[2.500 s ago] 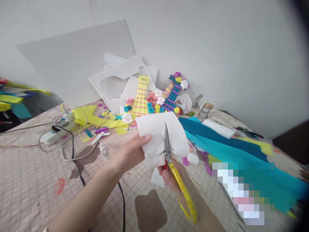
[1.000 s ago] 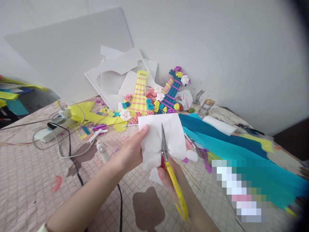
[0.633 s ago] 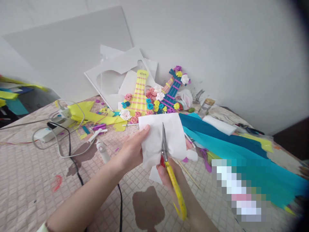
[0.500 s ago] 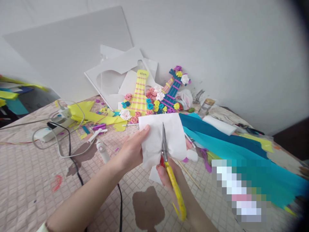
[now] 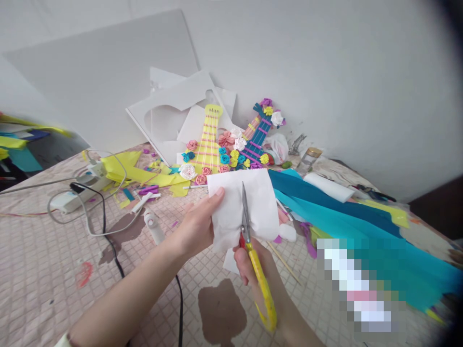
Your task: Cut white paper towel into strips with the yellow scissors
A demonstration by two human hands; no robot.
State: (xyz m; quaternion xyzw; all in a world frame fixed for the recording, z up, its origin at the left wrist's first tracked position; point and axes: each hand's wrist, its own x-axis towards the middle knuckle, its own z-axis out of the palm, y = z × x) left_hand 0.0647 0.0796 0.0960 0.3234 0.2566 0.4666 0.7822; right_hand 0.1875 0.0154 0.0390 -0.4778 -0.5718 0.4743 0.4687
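Observation:
A piece of white paper (image 5: 262, 202) is held up over the table by my left hand (image 5: 200, 219), its thumb on the front of the left side and the fingers behind. My right hand (image 5: 258, 267) is closed on a pair of scissors (image 5: 258, 270) with yellow handles. The blades are nearly together and lie on the paper, pointing away from me, with a cut running up from its lower edge. Behind the paper stand a yellow paper guitar (image 5: 209, 140) and a blue paper guitar (image 5: 256, 140), both trimmed with paper flowers.
Turquoise and dark blue paper sheets (image 5: 347, 221) cover the right side. A white power strip (image 5: 75, 193) with looping cables lies left, near yellow paper scraps (image 5: 144, 173). A white glue gun (image 5: 154, 226) is beside my left forearm. A glass jar (image 5: 310, 159) stands at the back right.
Both hands and the paper hold almost the same place. The scissors have shifted very slightly left.

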